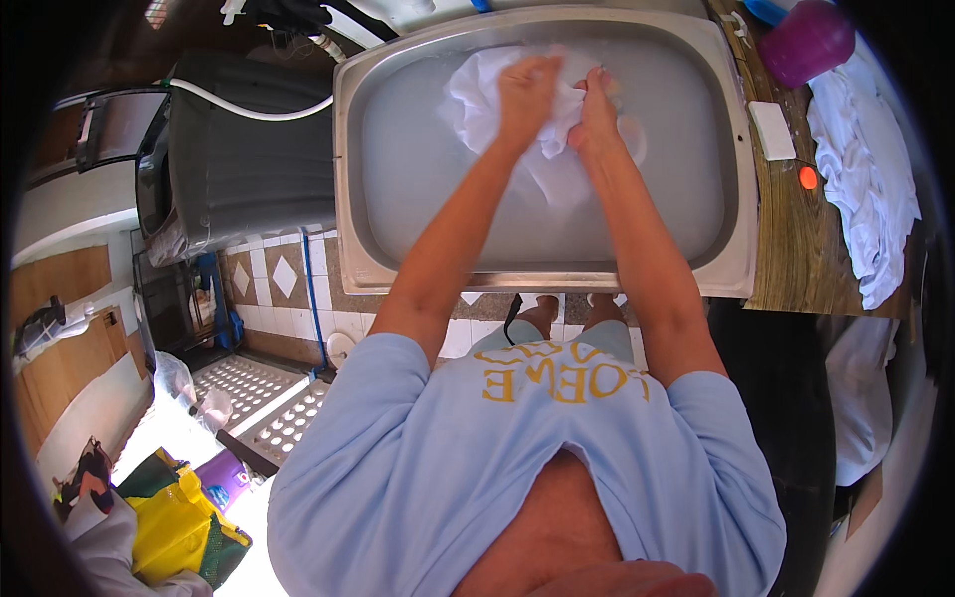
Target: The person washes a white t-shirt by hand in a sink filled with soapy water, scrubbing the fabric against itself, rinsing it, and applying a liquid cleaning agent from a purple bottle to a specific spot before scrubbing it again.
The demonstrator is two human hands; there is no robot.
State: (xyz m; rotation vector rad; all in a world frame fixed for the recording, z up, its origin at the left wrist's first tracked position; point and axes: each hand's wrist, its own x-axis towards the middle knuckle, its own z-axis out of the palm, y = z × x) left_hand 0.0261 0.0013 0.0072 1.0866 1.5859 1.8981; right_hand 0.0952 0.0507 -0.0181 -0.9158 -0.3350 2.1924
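A person in a light blue shirt (477,438) stretches both arms over the near rim of a metal basin (547,282) filled with cloudy water. Toward the basin's far side, a bunched white cloth (479,95) lies partly in the water. The right hand (599,117) grips its edge; the left hand (527,104) is curled against it, too blurred to tell whether it grips. Right of the basin, a wooden counter (796,244) bears a pile of white fabric (867,169), a white block (772,130), a small orange object (808,178) and, farthest, a purple container (808,42).
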